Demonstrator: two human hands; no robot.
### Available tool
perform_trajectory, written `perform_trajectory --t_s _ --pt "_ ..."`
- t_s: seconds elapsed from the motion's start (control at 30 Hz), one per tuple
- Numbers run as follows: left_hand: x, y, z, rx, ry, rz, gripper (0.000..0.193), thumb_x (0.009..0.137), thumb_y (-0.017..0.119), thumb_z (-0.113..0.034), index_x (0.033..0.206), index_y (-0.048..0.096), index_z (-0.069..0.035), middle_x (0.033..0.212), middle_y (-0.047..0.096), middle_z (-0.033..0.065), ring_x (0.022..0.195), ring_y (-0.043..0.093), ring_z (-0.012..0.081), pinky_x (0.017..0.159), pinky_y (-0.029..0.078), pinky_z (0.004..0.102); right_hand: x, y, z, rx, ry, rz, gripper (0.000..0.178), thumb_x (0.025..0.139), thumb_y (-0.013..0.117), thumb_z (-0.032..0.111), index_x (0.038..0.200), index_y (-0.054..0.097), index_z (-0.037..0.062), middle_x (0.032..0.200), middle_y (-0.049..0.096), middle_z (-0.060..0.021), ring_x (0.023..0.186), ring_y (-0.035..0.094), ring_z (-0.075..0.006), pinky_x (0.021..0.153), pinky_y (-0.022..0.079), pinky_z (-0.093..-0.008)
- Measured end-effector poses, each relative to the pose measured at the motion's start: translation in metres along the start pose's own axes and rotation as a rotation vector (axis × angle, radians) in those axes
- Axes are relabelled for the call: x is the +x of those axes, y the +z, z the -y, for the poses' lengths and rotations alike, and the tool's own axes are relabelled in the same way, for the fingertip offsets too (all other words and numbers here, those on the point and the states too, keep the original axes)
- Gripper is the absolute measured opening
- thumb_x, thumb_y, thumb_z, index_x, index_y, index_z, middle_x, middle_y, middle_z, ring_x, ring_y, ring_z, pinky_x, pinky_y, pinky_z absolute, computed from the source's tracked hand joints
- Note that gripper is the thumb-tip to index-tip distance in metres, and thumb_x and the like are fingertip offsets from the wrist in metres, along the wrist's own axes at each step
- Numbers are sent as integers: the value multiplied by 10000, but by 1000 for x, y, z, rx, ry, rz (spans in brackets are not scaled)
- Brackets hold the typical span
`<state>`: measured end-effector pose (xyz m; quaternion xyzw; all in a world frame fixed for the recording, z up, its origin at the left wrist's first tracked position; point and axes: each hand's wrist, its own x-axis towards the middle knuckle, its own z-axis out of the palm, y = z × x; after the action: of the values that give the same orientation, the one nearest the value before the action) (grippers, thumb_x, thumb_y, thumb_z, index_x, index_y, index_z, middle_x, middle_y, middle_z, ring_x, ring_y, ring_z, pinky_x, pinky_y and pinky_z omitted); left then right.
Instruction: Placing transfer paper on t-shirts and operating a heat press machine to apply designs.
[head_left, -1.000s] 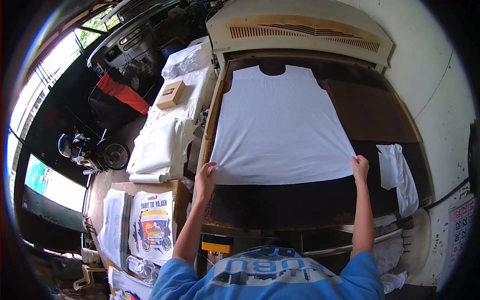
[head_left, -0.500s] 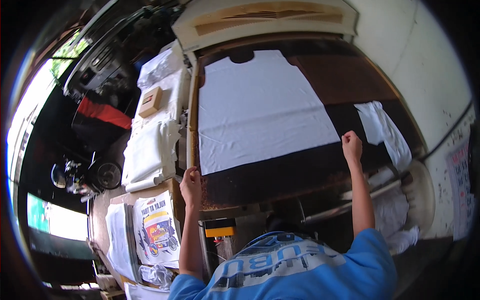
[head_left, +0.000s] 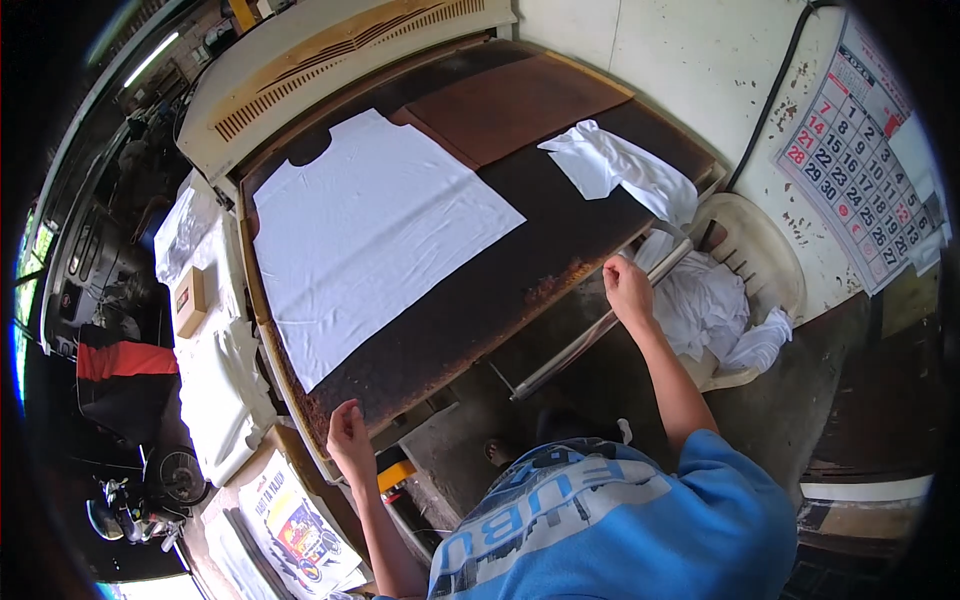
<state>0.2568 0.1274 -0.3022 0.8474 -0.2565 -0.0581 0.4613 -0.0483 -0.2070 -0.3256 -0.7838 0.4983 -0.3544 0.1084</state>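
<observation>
A white shirt panel (head_left: 375, 235) lies spread flat on the dark table (head_left: 470, 290), its neck cutout toward the far side and its hem toward me. By the table's near left corner is my left hand (head_left: 350, 445), fingers loosely bent and apart, holding nothing. My right hand (head_left: 630, 292) hovers over the near edge, away from the hem, its fingers curled together with nothing visible in them. A crumpled white cloth piece (head_left: 625, 170) rests at the table's right side, beyond my right hand.
A brown sheet (head_left: 520, 105) covers the table's far right part. A cream vented housing (head_left: 330, 75) stands behind. Right of the table, a plastic chair (head_left: 775, 255) holds white cloth; a metal bar (head_left: 570, 355) runs along the front. Printed sheets (head_left: 290, 520) and folded white cloth (head_left: 220, 395) lie left.
Both hands have come away from the hem corners, which they were at before. The view has swung to the right, showing more of the chair and a wall calendar. The panel still lies flat.
</observation>
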Motion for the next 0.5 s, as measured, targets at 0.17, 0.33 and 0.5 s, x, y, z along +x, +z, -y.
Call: perform_trajectory --t_s 0.17,0.33,0.5 --pt "-17 45 -44 -39 37 36 122 819 524 -107 874 604 -34 562 458 -19 518 380 44 463 311 213 17 -25 -48 -62 65 -64 64 748 545 90 787 536 40 694 573 -131 655 571 -297 559 440 -369" --pt "-31 138 -132 -99 140 256 117 805 542 -97 875 598 -23 613 527 12 562 452 50 510 365 206 45 -58 -161 -28 160 -177 45 733 509 80 753 532 47 723 568 -155 692 551 -338 588 427 -406" --pt "-47 275 -241 -171 289 390 132 806 534 -104 882 593 -13 642 557 31 565 454 55 521 382 214 89 -74 -299 -86 341 -118 122 706 539 101 819 536 56 742 580 -142 717 554 -330 627 431 -414"
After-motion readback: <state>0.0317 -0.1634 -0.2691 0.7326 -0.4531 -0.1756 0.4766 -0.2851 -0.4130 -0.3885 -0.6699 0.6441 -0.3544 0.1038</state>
